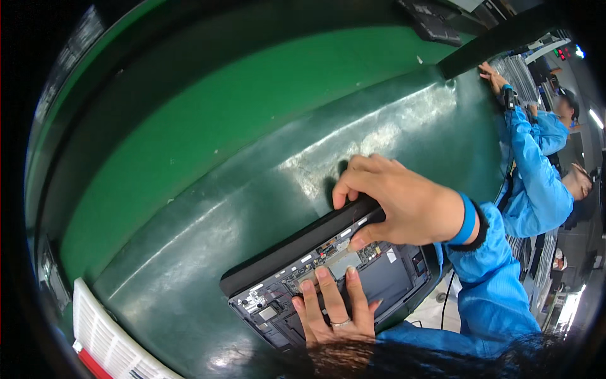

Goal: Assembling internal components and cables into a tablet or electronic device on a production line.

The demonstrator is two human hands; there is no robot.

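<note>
An opened black laptop (404, 271) lies tilted across the green mat, with its circuit board (344, 262) and inner parts bare. A thick black strip (284, 243) runs along its far edge. My right hand (404, 205) reaches in from the right and grips that far edge, its fingers bent over the strip and its thumb down by the board. From the lower edge comes my left hand (334, 309), a ring on one finger. Its fingers are stretched out and apart, with the tips resting on the board. My hair hides part of the left hand and the laptop's near corner.
At the lower left stands a white slatted tray (113, 335) with a red part. Another black device (432, 22) lies at the far right, near a dark post (492, 44). Co-workers in blue (530, 164) are beside stacked trays on the right. A black cable (447, 300) hangs near my sleeve.
</note>
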